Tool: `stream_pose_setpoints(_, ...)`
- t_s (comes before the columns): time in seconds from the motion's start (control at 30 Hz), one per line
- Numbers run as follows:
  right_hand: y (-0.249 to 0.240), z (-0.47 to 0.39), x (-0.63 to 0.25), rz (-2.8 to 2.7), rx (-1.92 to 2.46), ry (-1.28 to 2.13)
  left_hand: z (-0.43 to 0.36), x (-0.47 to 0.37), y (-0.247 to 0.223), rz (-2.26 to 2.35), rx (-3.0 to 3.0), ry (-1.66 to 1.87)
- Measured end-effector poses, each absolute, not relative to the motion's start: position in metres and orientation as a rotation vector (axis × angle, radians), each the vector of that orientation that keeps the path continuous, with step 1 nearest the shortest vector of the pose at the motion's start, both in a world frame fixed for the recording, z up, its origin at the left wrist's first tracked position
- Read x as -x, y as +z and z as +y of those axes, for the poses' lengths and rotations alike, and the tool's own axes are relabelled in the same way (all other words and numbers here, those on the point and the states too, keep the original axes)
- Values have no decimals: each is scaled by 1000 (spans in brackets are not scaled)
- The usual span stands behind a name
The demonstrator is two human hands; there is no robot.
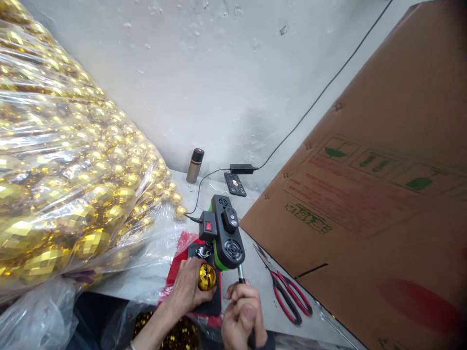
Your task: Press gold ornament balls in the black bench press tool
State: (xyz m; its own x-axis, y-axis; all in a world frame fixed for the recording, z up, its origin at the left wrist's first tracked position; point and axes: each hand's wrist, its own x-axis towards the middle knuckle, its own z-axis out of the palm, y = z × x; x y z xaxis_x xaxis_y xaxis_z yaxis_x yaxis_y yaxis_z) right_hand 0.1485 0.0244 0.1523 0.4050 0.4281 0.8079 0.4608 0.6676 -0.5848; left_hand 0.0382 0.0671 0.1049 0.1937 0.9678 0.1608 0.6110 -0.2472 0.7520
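Note:
My left hand (188, 287) is closed around a small shiny gold ball (206, 277), low in the middle of the head view, over a black base plate. Beside it, my right hand (242, 311) has its fingers curled around a dark handle with a metal shaft (241, 273) that meets the underside of a machine. That black and green machine (228, 233) stands just beyond both hands, with a box bearing a red switch on its left side. Red plastic (175, 270) lies beneath the base plate.
Bagged gold balls (73, 194) fill the left side. A big cardboard box (365, 194) leans in on the right, with red-handled scissors (288, 294) beside it. Behind the machine are a bottle (195, 166), a phone (235, 184) and a power adapter (241, 168) with its cable.

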Motion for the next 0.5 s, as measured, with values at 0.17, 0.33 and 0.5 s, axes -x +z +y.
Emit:
stream_pose_setpoints(0.17, 141, 31, -140, -1167, 843, -153, 67, -41, 97, 1469, -1909, 875)
stream_pose_setpoints(0.33, 160, 30, -145, -1192, 887, -139, 70, -42, 102, 1483, -1896, 834)
stream_pose_setpoints(0.5, 229, 19, -155, -1175, 1125, 123, 60, -35, 102, 1449, -1889, 779)
